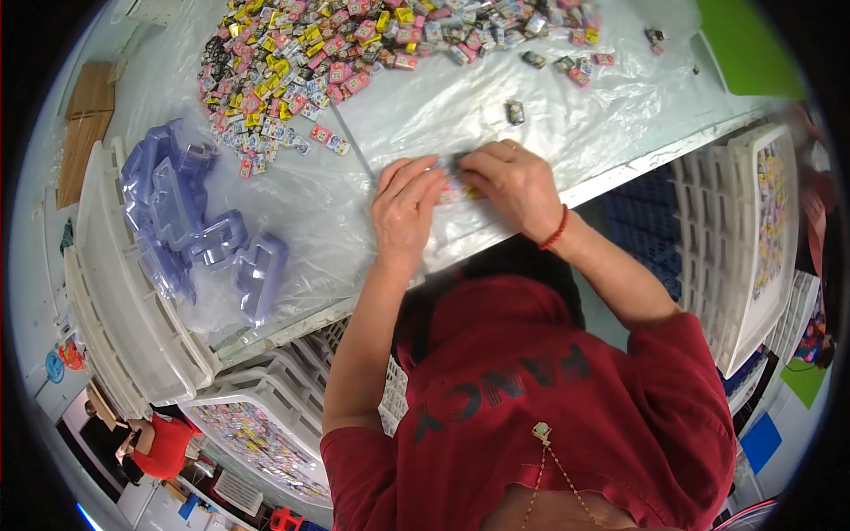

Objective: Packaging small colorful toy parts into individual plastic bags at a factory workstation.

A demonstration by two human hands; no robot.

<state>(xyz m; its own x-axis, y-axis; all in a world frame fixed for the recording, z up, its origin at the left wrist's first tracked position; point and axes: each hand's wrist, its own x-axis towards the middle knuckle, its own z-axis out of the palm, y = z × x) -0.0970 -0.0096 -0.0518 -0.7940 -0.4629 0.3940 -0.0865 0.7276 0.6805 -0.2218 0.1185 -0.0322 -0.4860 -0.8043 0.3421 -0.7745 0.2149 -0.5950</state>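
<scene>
Close to the table's front edge, my left hand (405,208) and my right hand (518,186) face each other with fingers bent. Between them they grip a few small printed blocks (453,192), pink, yellow and white, partly covered by my fingers and smeared by motion. A single dark block (515,111) lies on the plastic sheet just beyond my right hand. Farther off, a large heap of small printed blocks (310,66) in pink, yellow, black and white spreads along the far side.
Clear purplish plastic trays (177,208) pile up at the left of the sheet-covered table (310,212). Stacked white crates (266,425) with printed blocks stand below left, more crates (730,239) at right. A green panel (748,49) is far right. Another person (164,445) is lower left.
</scene>
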